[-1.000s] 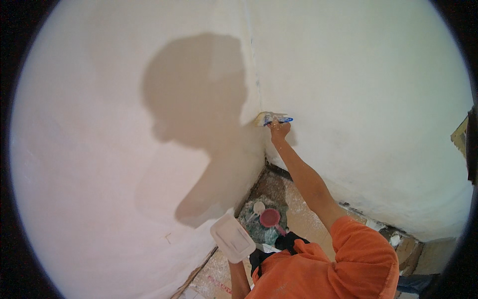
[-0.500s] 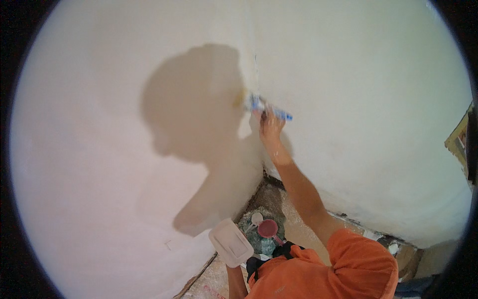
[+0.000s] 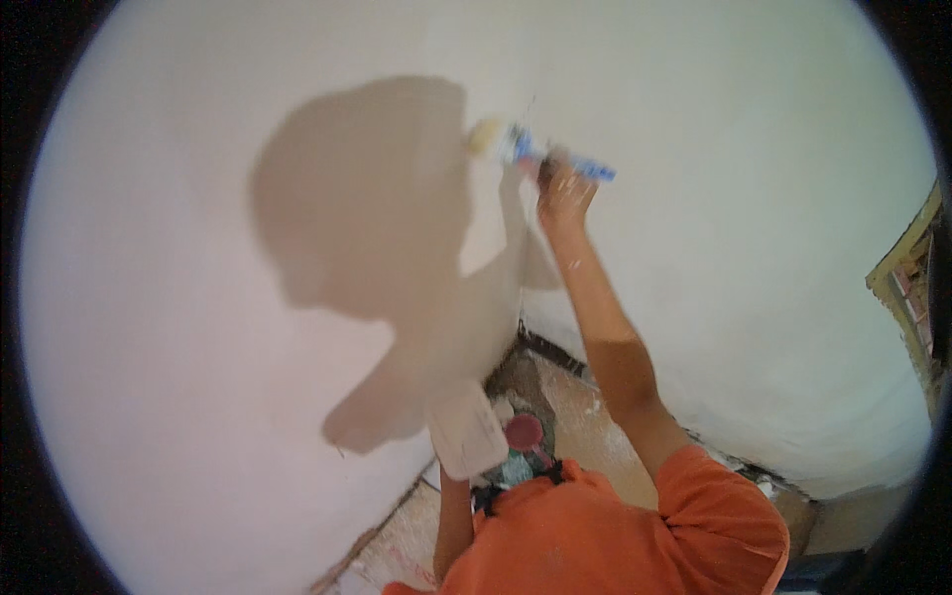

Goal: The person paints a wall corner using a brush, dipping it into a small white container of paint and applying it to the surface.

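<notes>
My right hand (image 3: 565, 188) is raised near the corner of two white walls, its fingers wrapped round the handle of a wide paintbrush (image 3: 518, 144). The brush has a blue and white handle and pale yellowish bristles, which point left at the left-hand wall (image 3: 149, 327). Whether the tips touch the wall I cannot tell. Low in front of me, a pale rectangular plastic tub (image 3: 468, 436) sits on my left hand. That hand is hidden under the tub; only the left forearm (image 3: 454, 526) shows below it.
Beyond the tub, a round pink scoop (image 3: 524, 432) lies over greenish material on the floor. Dark, rough gaps run along the foot of the walls. At the far right, an opening (image 3: 917, 288) with a broken yellowish edge cuts into the right-hand wall (image 3: 764, 218).
My right hand and the paintbrush have moved up and slightly right. In the picture, the tub sits higher and a little further right, with more of my left forearm showing.
</notes>
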Available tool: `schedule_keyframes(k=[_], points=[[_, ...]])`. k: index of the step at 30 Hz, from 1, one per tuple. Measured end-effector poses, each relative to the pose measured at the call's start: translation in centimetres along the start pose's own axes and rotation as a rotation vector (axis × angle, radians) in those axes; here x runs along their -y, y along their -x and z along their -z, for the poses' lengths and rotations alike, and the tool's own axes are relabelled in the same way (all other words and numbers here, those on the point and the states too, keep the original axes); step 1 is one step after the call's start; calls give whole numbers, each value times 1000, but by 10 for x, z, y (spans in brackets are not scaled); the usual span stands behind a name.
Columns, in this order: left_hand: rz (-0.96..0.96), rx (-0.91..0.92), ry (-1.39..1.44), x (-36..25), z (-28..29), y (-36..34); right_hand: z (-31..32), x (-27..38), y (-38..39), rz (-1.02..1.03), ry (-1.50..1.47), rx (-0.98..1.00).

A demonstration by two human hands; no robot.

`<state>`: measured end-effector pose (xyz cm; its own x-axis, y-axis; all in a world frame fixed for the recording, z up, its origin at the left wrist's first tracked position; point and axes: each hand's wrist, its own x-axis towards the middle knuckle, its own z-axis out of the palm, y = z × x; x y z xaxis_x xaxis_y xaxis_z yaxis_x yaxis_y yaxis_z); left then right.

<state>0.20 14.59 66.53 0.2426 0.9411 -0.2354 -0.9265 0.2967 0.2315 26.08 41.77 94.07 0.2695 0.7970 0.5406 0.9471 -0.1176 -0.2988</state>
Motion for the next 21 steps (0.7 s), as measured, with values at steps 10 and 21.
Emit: schedule_keyframes(k=[10,21], points=[[197,276,-59,-20,-74,-65,152,36,84,305,-1208,393],[455,479,-23,-9,-127,-68,128,45,145,484,-599,657]])
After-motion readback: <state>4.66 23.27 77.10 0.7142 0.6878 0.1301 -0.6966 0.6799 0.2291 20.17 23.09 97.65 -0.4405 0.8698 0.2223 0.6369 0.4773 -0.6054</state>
